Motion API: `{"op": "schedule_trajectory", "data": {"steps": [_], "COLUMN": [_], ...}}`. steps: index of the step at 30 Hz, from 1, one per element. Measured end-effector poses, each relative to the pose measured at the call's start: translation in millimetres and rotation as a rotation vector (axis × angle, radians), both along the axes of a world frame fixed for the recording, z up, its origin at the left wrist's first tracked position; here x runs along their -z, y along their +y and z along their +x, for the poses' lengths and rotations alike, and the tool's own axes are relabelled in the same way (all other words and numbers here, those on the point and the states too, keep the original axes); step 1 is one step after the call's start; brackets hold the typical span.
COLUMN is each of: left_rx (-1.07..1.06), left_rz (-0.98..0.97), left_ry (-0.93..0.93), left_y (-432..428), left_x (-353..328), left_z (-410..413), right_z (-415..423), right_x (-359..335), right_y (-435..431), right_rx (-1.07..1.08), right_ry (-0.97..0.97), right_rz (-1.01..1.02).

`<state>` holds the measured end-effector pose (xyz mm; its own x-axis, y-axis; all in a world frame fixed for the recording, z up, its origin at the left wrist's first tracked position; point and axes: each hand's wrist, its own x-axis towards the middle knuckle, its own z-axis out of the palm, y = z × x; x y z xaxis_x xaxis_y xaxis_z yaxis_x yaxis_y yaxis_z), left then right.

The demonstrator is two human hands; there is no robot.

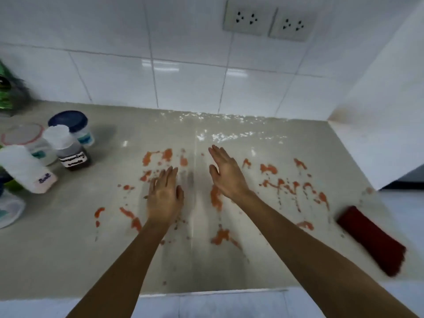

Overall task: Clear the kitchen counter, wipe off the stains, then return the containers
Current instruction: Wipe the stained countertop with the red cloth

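Orange-red stains (pixel 289 184) are smeared across the middle and right of the grey kitchen counter (pixel 68 249). My left hand (pixel 164 196) and my right hand (pixel 227 173) hover flat over the stained middle, fingers apart, holding nothing. A dark red cloth (pixel 371 239) lies near the counter's right front corner. At the left stand several containers: a white one labelled Salt (pixel 26 168), a dark-filled jar with a white lid (pixel 67 148), a blue-lidded tub (pixel 73 125) and a clear tub with a pink-rimmed lid (pixel 25 136).
White tiled wall behind with two sockets (pixel 268 21). A white side wall (pixel 378 111) bounds the counter at the right. Green packaging (pixel 6 92) stands at the far left, and a white object (pixel 9 210) sits at the left edge.
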<state>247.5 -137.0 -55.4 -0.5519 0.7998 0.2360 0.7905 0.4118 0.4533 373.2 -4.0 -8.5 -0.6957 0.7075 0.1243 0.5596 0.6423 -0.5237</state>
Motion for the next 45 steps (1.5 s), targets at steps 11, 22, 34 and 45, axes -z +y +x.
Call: {"op": "schedule_trajectory", "data": {"steps": [11,22,34,45], "left_rx": [0.591,0.754,0.63,0.474], "left_rz": [-0.017,-0.092,-0.236,-0.175], "left_ry": [0.134,0.072,0.134,-0.251], "left_y": [112,171,187,184], "left_x": [1,12,1,-28], "left_z": [214,365,399,382], "right_z": [279,415,426,403], "right_x": [21,59,70,43], "right_y": [38,33,31,48], "right_rx": [0.55,0.736,0.541,0.441], "right_ry": [-0.04,-0.299,-0.4,-0.45], "right_rz": [0.089,-0.013,0.077,0.226]}}
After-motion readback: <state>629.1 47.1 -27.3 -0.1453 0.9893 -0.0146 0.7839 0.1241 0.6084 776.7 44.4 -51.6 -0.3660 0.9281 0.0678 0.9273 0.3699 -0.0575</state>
